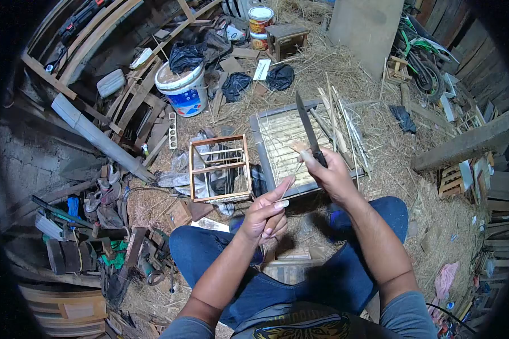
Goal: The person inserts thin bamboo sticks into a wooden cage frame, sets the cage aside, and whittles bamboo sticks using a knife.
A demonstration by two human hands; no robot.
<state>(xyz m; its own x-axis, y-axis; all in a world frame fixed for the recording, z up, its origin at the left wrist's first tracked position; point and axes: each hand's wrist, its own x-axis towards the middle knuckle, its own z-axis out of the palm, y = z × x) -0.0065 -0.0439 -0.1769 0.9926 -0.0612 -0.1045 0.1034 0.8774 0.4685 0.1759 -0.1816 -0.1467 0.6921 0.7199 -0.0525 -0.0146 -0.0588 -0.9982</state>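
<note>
A: Above your lap, near the close edge of the slatted panel (264, 155), your right grip (320, 168) is wrapped round the handle of the knife (307, 125), fingers curled, thumb pointing in toward your left side.

B: Where does the blade lie, then, seen from that grip?

A: Out beyond your knuckles, tip away from you and leaning slightly left, with the panel behind it in your view. The handle's butt is hidden in your palm.

B: And your left grip (266, 217)?

A: Lower, closer to you and to the left of the other. You have it pinched, thumb against fingers, on a thin strip (297, 169).

B: How does the strip lie from there?

A: It slants up and right out of your fingertips, toward your right thumb. Whether it touches that thumb or the blade, you cannot tell from this view.

B: What is around your two grips?

A: Loose sticks (336, 121) lie along the right side of the panel, beyond your right grip. The wooden frame (219, 169) with thin rods stands to the panel's left, up and left of your left grip. Further off, past that frame, you have a white bucket (181, 100) on the straw-covered floor (345, 76).
</note>
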